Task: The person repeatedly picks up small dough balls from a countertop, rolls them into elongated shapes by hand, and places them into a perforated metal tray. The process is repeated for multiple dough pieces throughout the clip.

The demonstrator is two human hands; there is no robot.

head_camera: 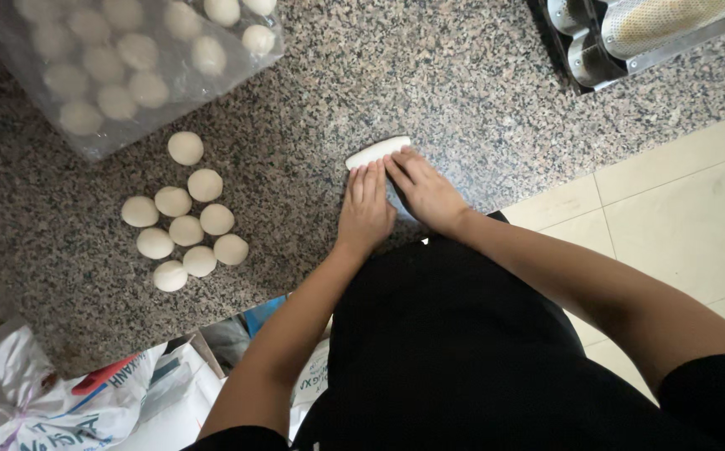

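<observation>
While we press both palms flat on the counter, our left hand and right hand lie open, clasping nothing, fingertips just touching the dough roll. It lies straight ahead of our fingers, slightly tilted. We judge uneven pressure could leave it lopsided or stick it to the stone. Further left sit loose dough balls; beyond them, a plastic-covered tray.
</observation>
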